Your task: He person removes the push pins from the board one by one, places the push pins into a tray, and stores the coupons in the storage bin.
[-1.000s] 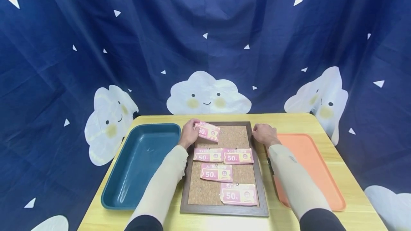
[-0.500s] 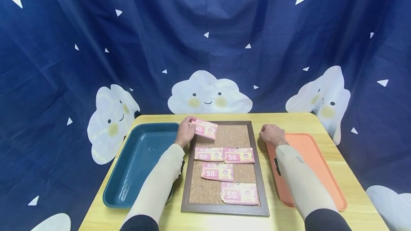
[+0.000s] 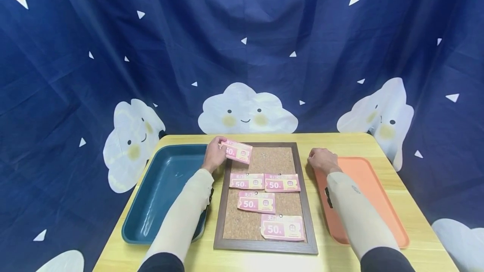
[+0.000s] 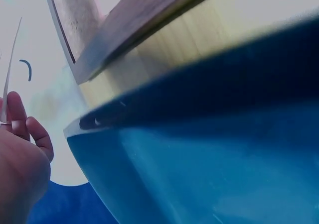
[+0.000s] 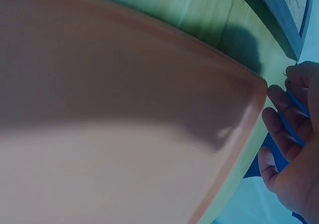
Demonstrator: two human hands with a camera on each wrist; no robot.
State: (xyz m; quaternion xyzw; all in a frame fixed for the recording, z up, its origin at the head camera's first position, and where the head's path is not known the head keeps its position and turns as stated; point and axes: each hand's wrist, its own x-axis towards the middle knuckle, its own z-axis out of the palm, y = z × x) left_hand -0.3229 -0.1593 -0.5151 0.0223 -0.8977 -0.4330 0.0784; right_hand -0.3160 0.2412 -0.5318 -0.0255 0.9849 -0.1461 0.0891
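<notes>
My left hand (image 3: 214, 154) pinches a pink coupon (image 3: 237, 152) marked 50 by its left end, above the far left corner of a framed cork board (image 3: 272, 163). In the left wrist view the coupon (image 4: 12, 67) appears nearly edge-on. Several similar coupons are fixed on the cork: two side by side, one coupon (image 3: 257, 202) below them, and one coupon (image 3: 282, 228) near the front right. Small pin heads show at their top edges. My right hand (image 5: 294, 129), over the orange tray's far left corner, pinches a thin pin (image 5: 285, 75) between thumb and forefinger; its head is hidden.
A deep blue tray (image 3: 130, 217) stands left of the board, beneath my left forearm. The shallow orange tray (image 3: 401, 238) lies to the right under my right forearm. Behind the wooden table (image 3: 332, 139) hangs a dark blue curtain (image 3: 242, 66) with clouds.
My left hand has moved left with the coupon, off the cork toward the frame's left edge. My right hand has drawn right, from the board's frame to over the orange tray's corner.
</notes>
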